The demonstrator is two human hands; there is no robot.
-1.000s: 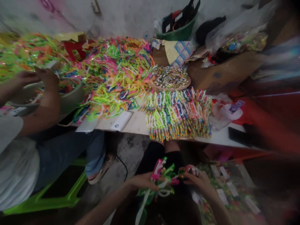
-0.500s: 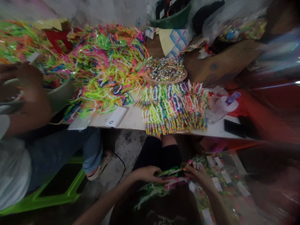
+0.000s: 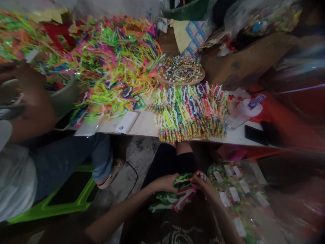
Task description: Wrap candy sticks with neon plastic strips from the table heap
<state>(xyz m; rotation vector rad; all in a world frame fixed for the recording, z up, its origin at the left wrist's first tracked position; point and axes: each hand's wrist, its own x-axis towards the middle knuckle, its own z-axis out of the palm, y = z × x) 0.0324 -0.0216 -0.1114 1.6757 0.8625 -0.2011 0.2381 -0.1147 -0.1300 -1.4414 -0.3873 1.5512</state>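
White table edge [image 3: 149, 133] ahead, hands [image 3: 186, 184] below it, clutching ribbon bundle [image 3: 175, 200]

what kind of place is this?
Probably a small home workshop for packing toys or sweets by hand. A white table holds a loose heap of neon strips and neat rows of finished bundles. A co-worker sits alongside on a green stool.
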